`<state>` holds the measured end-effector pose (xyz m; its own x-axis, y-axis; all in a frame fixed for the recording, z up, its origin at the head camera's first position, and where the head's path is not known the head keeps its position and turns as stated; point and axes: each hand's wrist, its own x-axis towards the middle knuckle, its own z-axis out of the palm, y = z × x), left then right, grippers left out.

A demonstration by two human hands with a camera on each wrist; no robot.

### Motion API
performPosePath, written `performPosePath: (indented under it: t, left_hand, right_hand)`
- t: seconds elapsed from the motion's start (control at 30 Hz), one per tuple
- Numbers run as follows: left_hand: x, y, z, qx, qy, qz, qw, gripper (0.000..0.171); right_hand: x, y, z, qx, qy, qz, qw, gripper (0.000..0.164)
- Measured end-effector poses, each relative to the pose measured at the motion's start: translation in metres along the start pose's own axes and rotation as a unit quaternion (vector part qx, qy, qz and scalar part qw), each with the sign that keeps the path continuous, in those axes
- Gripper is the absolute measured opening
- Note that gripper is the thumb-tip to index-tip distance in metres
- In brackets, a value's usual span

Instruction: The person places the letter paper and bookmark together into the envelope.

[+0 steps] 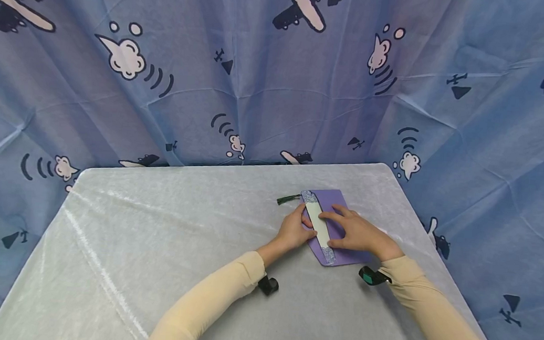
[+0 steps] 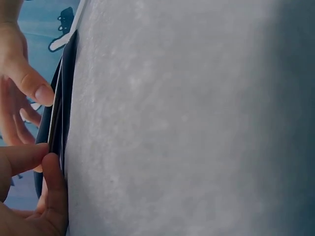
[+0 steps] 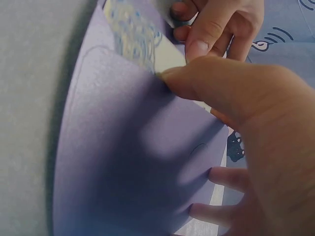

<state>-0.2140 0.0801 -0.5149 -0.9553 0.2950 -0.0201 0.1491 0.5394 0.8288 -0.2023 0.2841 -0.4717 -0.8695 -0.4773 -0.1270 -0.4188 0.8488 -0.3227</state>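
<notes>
A thin purple notebook [image 1: 350,257] lies slanted on the table, its layers seen edge-on in the left wrist view. Along its left side runs a long bookmark [image 1: 318,221], cream in the middle with blue patterned ends and a dark green tassel [image 1: 288,199] at the far end. My left hand [image 1: 295,228] pinches the bookmark's left edge between thumb and finger. From the right, my right hand [image 1: 355,231] rests over the notebook with fingers spread. Its thumb [image 3: 189,81] touches the bookmark's edge, while other fingertips [image 3: 229,178] meet the far edge of the purple cover.
Pale velvety cloth covers the table [image 1: 153,246], whose far edge meets a blue curtain [image 1: 188,80] printed with planes and clouds. Small black cameras [image 1: 268,285] sit at both wrists, below the cream sleeves [image 1: 211,297].
</notes>
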Motion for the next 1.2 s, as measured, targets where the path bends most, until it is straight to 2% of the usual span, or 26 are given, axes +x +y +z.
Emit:
performPosePath:
  t: [0.1,0.2,0.4,0.53,0.7,0.83,1.0,1.2]
  left_hand:
    - [0.003,0.001,-0.001,0.011,-0.005,0.008,0.9999,0.085]
    - [0.005,0.002,-0.003,0.014,-0.014,0.000,0.9998,0.082]
    - [0.004,0.003,-0.008,-0.012,-0.029,-0.019,0.9993,0.077]
    - [0.005,0.002,-0.016,-0.014,-0.001,-0.014,0.9998,0.065]
    - [0.012,0.001,-0.029,0.041,0.074,0.003,0.9964,0.041]
    - [0.020,-0.001,-0.038,0.082,0.107,0.008,0.9908,0.032]
    - [0.032,-0.008,-0.043,0.114,0.113,0.012,0.9870,0.032]
    - [0.042,-0.019,-0.043,0.154,0.095,0.008,0.9834,0.030]
  right_hand:
    - [0.000,0.000,-0.001,0.000,0.003,-0.002,1.000,0.068]
    - [0.001,0.000,-0.001,-0.001,0.003,0.001,1.000,0.068]
    - [0.002,0.000,0.001,-0.010,-0.001,0.003,1.000,0.069]
    - [0.001,-0.001,0.000,-0.006,-0.006,0.007,1.000,0.068]
    - [0.001,-0.002,-0.001,-0.006,-0.008,0.015,1.000,0.068]
    - [0.000,-0.002,0.000,-0.010,-0.009,0.014,1.000,0.068]
    - [-0.001,-0.002,0.000,-0.009,-0.009,0.015,1.000,0.068]
    - [0.000,-0.003,0.001,-0.009,-0.008,0.015,1.000,0.068]
